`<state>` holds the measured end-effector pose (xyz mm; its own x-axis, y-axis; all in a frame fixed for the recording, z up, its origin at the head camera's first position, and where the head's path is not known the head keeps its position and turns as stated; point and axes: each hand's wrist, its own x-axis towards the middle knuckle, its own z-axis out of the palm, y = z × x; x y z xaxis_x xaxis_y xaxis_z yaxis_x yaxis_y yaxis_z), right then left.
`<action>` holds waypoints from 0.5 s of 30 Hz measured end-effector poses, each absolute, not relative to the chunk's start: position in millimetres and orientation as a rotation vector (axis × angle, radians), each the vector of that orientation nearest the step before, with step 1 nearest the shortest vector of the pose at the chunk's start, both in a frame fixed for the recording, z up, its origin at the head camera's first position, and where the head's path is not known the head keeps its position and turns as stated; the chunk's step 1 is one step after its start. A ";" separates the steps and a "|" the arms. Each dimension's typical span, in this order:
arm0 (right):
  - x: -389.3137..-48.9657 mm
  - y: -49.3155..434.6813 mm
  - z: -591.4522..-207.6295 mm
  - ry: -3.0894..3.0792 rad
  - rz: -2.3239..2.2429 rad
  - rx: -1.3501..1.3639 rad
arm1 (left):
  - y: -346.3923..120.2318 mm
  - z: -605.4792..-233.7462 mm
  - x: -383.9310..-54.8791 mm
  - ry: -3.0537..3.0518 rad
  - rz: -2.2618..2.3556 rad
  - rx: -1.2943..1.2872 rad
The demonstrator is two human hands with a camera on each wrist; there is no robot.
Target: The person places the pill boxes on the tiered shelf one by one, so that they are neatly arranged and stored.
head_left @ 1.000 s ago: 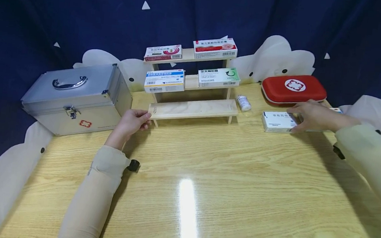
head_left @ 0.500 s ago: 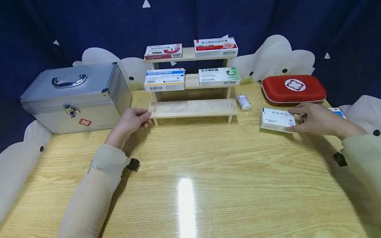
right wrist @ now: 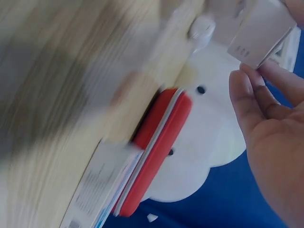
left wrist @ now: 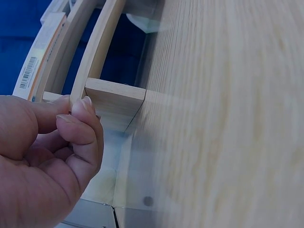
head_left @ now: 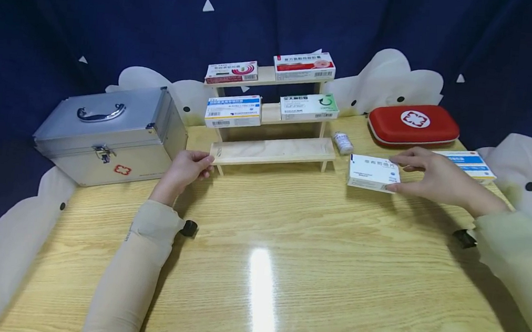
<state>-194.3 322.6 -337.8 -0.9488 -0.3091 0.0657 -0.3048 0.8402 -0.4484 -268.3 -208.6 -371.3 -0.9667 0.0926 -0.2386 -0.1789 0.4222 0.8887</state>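
My left hand (head_left: 184, 173) pinches the left end of the lowest step of a wooden three-step display rack (head_left: 272, 150); in the left wrist view its thumb and fingers (left wrist: 78, 128) meet on the wood. My right hand (head_left: 436, 178) grips a white medicine box (head_left: 373, 173) by its right end, and the box looks raised off the table. That hand (right wrist: 280, 128) and the held box (right wrist: 261, 33) also show in the right wrist view. On the rack's upper steps lie a blue-and-white box (head_left: 234, 111), a green-and-white box (head_left: 308, 107) and two red-and-white boxes.
A silver first-aid case (head_left: 107, 133) stands left of the rack. To its right are a small white bottle (head_left: 343, 143), a red zipped case (head_left: 413, 125) and another blue-and-white box (head_left: 470, 165). A dark blue curtain (head_left: 240, 21) hangs behind.
My right hand has lifted the white medicine box and carried it leftward, toward the rack. The blue-and-white box beside the red case is now uncovered. My left hand keeps its place on the rack.
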 end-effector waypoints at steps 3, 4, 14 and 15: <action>-189.1 307.2 -335.9 3.012 -0.774 -0.550 | -208.3 -371.1 -268.4 2.431 1.563 -0.081; -187.7 301.8 -335.6 3.013 -0.792 -0.574 | -208.2 -371.1 -268.6 2.432 1.563 -0.081; -178.9 241.3 -339.5 2.977 -0.859 -0.805 | -208.6 -372.6 -270.7 2.433 1.543 -0.090; -178.3 235.3 -340.3 2.964 -0.866 -0.825 | -208.7 -372.2 -270.5 2.432 1.544 -0.090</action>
<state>-178.3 235.3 -340.3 -0.8655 -0.4635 0.1901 -0.4929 0.7202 -0.4882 -270.5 -208.7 -372.2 -0.9646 0.0860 -0.2494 -0.1892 0.4334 0.8811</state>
